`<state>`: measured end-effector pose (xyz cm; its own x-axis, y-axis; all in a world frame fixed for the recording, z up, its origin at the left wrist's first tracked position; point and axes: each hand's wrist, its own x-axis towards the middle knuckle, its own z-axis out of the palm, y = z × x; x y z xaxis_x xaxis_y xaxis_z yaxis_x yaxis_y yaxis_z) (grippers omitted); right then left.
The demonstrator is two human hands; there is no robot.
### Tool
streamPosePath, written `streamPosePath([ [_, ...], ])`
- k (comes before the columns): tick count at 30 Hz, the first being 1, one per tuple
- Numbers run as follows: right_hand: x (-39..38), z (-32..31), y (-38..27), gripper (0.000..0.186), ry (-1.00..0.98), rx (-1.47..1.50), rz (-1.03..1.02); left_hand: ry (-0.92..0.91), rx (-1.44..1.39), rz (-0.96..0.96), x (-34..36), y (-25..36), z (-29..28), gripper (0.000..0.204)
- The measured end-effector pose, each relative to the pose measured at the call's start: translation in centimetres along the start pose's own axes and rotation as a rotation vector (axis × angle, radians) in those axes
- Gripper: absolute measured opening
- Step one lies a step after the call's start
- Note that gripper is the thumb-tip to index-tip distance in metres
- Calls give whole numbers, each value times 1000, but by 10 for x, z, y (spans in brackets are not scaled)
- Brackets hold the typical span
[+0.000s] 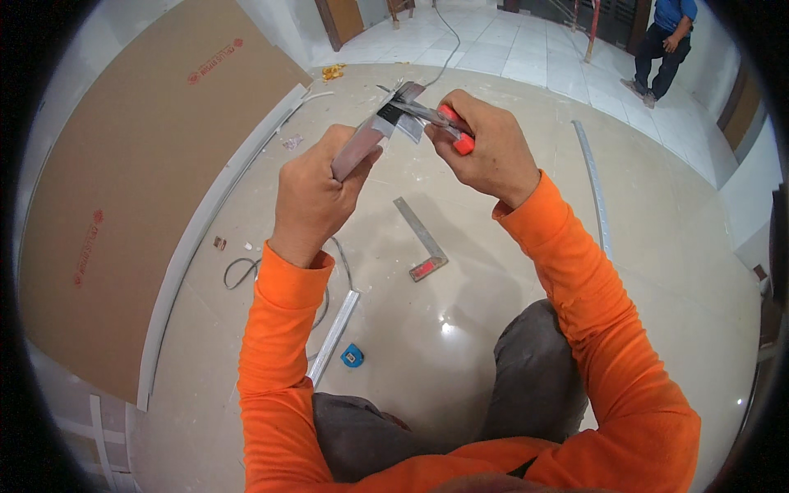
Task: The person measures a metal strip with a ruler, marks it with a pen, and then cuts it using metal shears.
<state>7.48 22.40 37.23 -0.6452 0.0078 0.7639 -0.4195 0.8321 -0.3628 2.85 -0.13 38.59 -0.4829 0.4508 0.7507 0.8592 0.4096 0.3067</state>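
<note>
My left hand [314, 191] grips a short length of metal channel [358, 150], raised in front of me with its end bent or cut into flaps. Closed round the red handles of a pair of tin snips [463, 143] is my right hand [491, 149]. The snips' jaws meet the channel's far end; whether they bite into the metal I cannot tell. Below both hands, a try square [423, 232] with a red-marked stock lies on the tiled floor. A blue tape measure [352, 356] sits nearer to me, beside a metal strip [335, 335].
A large brown board [136, 197] leans at the left, a pale metal profile [191, 240] along its edge. Another long metal strip [591, 185] lies at the right. Cable [238, 274] curls on the floor. A person [664, 48] in blue is at the far right.
</note>
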Motion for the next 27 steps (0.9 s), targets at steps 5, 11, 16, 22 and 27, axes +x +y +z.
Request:
streamPosePath([
  [5, -1, 5, 4, 18, 71, -12, -92, -63, -90, -30, -1, 0, -5, 15],
  [11, -6, 10, 5, 21, 36, 2, -40, -245, -261, -206, -2, -9, -10, 19],
  [16, -5, 16, 0, 28, -41, 201, -32, -323, -299, -289, -4, -15, -13, 22],
  [22, -7, 13, -2, 26, -167, 151, 73, -361, -304, -262, -6, -16, -11, 18],
  [27, -11, 12, -5, 23, -148, 86, 67, -365, -284, -250, -9, -16, -15, 23],
])
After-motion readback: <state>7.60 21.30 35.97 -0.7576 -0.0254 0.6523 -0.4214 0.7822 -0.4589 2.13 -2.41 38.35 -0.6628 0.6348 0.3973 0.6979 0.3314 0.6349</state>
